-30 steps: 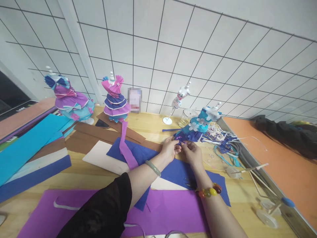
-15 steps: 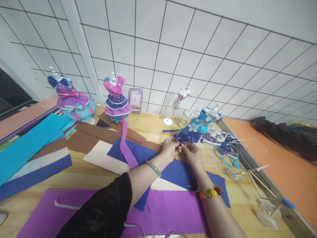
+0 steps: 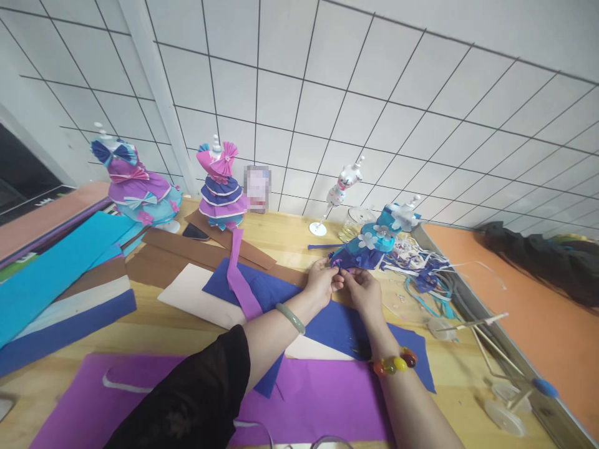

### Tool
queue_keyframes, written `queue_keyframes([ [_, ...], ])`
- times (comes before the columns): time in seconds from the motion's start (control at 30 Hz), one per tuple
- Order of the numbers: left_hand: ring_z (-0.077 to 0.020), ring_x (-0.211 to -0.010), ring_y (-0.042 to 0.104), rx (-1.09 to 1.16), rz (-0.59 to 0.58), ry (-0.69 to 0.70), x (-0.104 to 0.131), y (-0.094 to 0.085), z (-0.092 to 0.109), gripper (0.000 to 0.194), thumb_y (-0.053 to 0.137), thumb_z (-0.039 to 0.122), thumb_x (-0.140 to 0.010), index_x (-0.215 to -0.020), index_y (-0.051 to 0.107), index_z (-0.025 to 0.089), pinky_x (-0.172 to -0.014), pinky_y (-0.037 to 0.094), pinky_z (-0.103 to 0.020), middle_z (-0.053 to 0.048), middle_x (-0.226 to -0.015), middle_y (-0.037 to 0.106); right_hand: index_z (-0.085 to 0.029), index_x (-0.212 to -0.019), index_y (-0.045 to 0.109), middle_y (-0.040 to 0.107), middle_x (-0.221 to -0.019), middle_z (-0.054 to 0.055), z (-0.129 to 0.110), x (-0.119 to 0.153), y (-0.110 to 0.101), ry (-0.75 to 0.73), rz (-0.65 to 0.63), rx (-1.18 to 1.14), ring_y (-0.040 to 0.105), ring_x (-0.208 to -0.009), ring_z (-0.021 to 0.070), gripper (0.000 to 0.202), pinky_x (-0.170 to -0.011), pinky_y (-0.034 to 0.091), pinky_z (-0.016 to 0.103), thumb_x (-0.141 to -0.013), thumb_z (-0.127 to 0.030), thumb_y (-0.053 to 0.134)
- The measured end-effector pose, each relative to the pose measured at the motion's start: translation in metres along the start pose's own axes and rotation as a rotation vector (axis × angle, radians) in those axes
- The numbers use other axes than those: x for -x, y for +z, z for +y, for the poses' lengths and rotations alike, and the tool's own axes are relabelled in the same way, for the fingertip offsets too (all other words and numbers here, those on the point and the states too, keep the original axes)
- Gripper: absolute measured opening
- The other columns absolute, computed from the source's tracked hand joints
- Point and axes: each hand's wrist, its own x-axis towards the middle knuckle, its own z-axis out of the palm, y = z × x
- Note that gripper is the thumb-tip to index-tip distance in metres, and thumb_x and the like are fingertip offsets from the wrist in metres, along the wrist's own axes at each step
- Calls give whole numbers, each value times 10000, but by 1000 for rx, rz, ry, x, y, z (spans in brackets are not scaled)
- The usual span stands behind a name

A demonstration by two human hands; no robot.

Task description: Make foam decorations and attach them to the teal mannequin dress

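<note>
A miniature dress form in a teal and dark-blue paper dress (image 3: 385, 222) with white flowers leans to the right on the table, its skirt pointing toward my fingers. At the hem, my left hand (image 3: 322, 284) and my right hand (image 3: 364, 290) meet with fingers closed in pinches. Between them is a small purple and dark-blue folded paper piece (image 3: 337, 264), partly covered by the fingertips. Whether it is attached to the skirt cannot be made out. Under my forearms lie a dark-blue sheet (image 3: 334, 324) and a purple sheet (image 3: 327, 393).
Two dressed forms, one wide (image 3: 140, 187) and one tiered (image 3: 222, 193), stand at the back left. A bare mannequin (image 3: 336, 194) and a glass jar (image 3: 358, 221) are behind my hands. Paper scraps (image 3: 425, 265) and sticks on round bases (image 3: 505, 415) lie right.
Both hands keep their pinch at the hem with almost no movement. The whole view has shifted very slightly.
</note>
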Motion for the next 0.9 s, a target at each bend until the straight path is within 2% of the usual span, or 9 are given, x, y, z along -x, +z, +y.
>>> queue_keyframes([
  [0.33,-27,-369,455,-7,-18,8,4,2,1,280,517,36,-719,-962,454,160,-362,355,-133,34,-605,534,-150,-699,598,657,-641,67,0,-1,1,-9,0,41,584,-552,171,385,-516,423,268,-577,-511,655],
  [0.67,-34,-372,465,-9,8,24,1,1,0,441,502,-7,-718,-1104,375,166,-370,373,-147,33,-631,542,-140,-763,598,667,-717,75,5,-3,-3,-10,-79,-28,602,-622,168,396,-579,451,272,-596,-494,654],
  [0.9,-36,-357,465,-8,8,21,0,1,2,349,509,37,-730,-1045,415,154,-366,370,-141,25,-608,551,-142,-803,588,679,-758,89,1,-1,-5,13,-122,-64,627,-666,186,416,-609,469,285,-567,-471,682],
])
